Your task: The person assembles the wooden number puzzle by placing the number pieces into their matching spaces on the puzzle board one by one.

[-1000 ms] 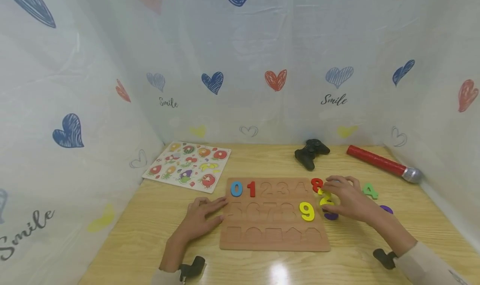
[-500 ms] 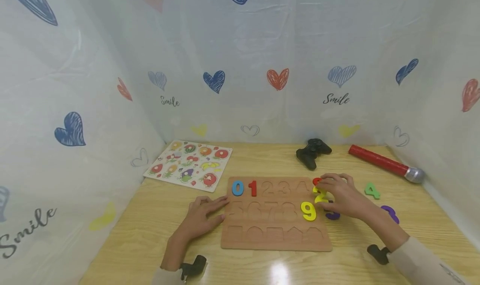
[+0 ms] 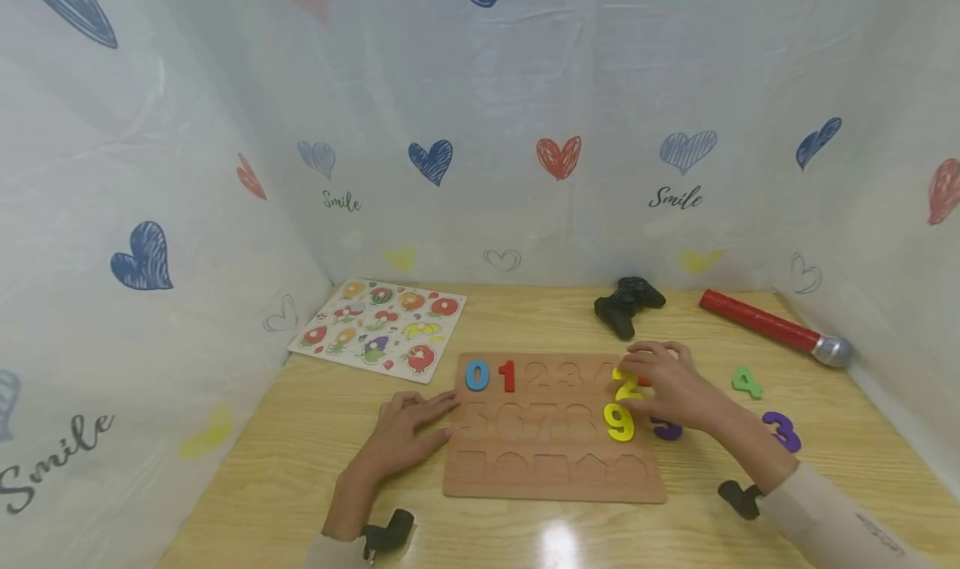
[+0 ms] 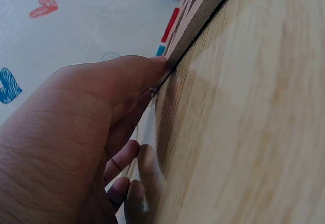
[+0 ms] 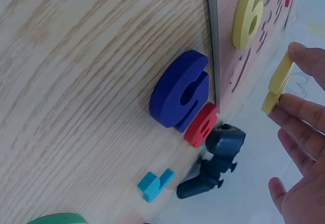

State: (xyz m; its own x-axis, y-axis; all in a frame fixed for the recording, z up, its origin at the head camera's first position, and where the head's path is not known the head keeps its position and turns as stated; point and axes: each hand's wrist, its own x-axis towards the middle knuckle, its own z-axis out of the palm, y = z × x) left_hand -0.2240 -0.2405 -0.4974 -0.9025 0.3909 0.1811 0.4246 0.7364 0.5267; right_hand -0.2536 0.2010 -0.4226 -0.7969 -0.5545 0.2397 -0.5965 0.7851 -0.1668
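Note:
My right hand (image 3: pixel 675 390) pinches a yellow number 2 (image 3: pixel 628 388) between thumb and fingertips, above the upper right of a wooden number board (image 3: pixel 542 446). In the right wrist view the 2 (image 5: pixel 279 82) is seen edge-on, apart from the board. My left hand (image 3: pixel 411 431) touches the board's left edge with thumb and extended fingers. A blue 0 (image 3: pixel 477 376) and a red 1 (image 3: pixel 507 376) sit at the left of the board's top row. At the right end of the middle row is a yellow 9 (image 3: pixel 618 421).
Right of the board lie a purple 5 (image 5: pixel 177 89), a red 8 (image 5: pixel 202 124), a light blue piece (image 5: pixel 154 184), a green 4 (image 3: pixel 747 382) and a purple 3 (image 3: pixel 782 431). Behind are a black game controller (image 3: pixel 628 306), a red microphone (image 3: pixel 772 326) and a fruit puzzle (image 3: pixel 378 329).
My right hand has moved left from the loose numbers with the yellow 2, bringing it over the board's right side. The left hand stays at the board's edge.

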